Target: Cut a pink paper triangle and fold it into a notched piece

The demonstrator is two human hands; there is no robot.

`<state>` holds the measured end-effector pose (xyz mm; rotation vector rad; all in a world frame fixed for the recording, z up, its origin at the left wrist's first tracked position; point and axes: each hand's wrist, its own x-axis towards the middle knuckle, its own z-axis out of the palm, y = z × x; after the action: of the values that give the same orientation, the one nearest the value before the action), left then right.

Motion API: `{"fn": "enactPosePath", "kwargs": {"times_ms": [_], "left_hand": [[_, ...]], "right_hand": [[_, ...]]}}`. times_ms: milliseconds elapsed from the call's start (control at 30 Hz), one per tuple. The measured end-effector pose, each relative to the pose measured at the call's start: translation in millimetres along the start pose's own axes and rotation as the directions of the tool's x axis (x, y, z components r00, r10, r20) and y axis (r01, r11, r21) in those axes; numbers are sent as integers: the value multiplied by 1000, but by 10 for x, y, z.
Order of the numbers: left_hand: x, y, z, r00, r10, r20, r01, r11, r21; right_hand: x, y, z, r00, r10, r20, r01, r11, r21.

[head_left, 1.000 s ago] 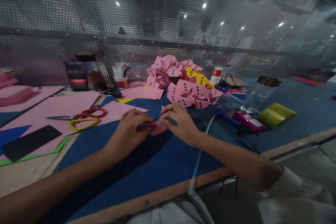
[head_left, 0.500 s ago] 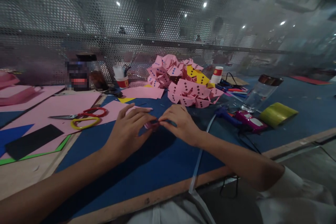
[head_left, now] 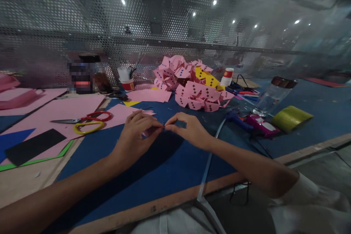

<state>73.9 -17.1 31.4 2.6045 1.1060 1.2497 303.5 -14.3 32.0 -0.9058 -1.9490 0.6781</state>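
Note:
Over the blue tabletop [head_left: 109, 186], my left hand [head_left: 138, 131] is closed, with a small pink paper piece [head_left: 148, 131] partly showing between its fingers. My right hand [head_left: 186, 128] pinches at the fingertips, touching or almost touching those of my left hand; what it holds is too small to name. Behind the hands stands a pile of folded pink paper shapes [head_left: 196, 93] with dark diamond marks, and a yellow folded strip [head_left: 207, 77] lies among them. Flat pink sheets [head_left: 150, 95] lie behind my left hand.
Scissors [head_left: 89, 127] with red and yellow handles lie left on pink paper, near a black card [head_left: 35, 146]. To the right are a blue glue gun [head_left: 238, 120], a magenta device [head_left: 261, 125], a yellow roll [head_left: 292, 118] and a clear jar [head_left: 272, 97]. Paper cups [head_left: 127, 84] stand behind.
My right thumb and index finger have drawn into a rounder pinch, with the hand slightly lower. My left fingertips have closed together around the pink piece, which shows less.

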Motion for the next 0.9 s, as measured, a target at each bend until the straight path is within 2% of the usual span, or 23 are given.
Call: {"fn": "enactPosePath", "kwargs": {"times_ms": [100, 200, 367, 633, 900], "left_hand": [[12, 35, -22, 998, -69, -14, 68, 996, -64], [19, 57, -55, 988, -156, -8, 154, 982, -107], [17, 62, -60, 976, -216, 17, 216, 967, -134], [-5, 61, 5, 984, -175, 28, 177, 969, -170], [-21, 35, 0, 943, -330, 47, 332, 915, -229]], "right_hand": [[16, -4, -26, 998, 64, 8, -64, 991, 117], [31, -11, -84, 997, 81, -4, -79, 981, 179], [17, -22, -69, 997, 80, 12, -81, 989, 122], [5, -20, 17, 995, 94, 43, -99, 988, 122], [21, -15, -5, 992, 118, 54, -125, 979, 164]]}}
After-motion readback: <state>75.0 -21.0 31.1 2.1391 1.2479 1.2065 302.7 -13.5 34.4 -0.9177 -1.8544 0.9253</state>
